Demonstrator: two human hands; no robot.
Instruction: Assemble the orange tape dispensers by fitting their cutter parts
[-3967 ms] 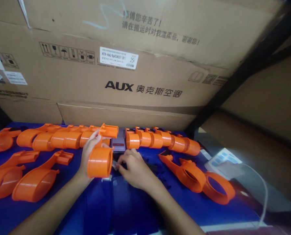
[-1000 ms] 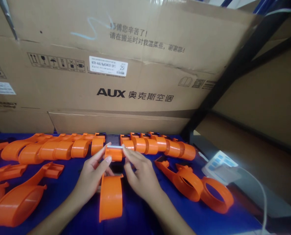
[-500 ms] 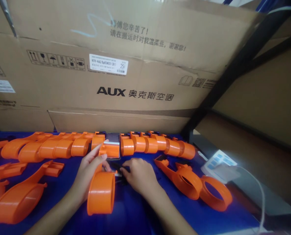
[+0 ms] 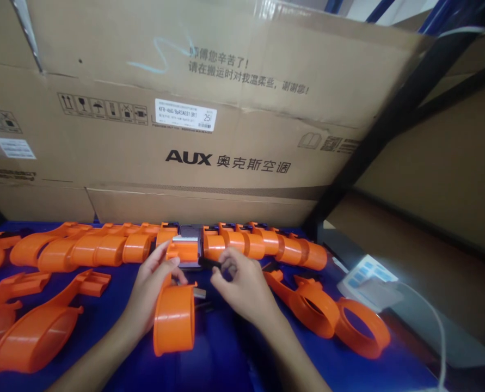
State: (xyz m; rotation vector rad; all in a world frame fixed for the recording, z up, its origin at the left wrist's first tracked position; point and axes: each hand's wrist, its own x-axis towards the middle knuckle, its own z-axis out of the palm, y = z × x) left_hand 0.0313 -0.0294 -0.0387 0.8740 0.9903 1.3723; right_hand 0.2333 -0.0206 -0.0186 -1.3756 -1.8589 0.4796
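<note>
My left hand (image 4: 155,283) is closed around the neck of an orange plastic tape dispenser (image 4: 173,321), which has a round hub below and a serrated metal blade (image 4: 185,238) at its top. My right hand (image 4: 240,280) pinches a small black strip-like piece (image 4: 209,263) just right of the dispenser's head. A dark, flat, screen-like object (image 4: 191,231) lies behind the blade, partly covered by it. Beneath the right hand, a small metallic piece (image 4: 200,293) and a dark piece (image 4: 203,306) show beside the hub; their kind is unclear.
Several orange dispensers (image 4: 56,256) line the back of the blue surface (image 4: 226,362). More lie at front left (image 4: 34,337) and at right (image 4: 362,326). A white box with a cable (image 4: 370,280) sits far right. A large cardboard box (image 4: 234,125) stands behind, beside a black rack post (image 4: 356,147).
My right hand has risen from beside the hub to beside the dispenser's head, with the black piece now clearly visible in its fingers. My left hand still holds the dispenser. The view shifted slightly.
</note>
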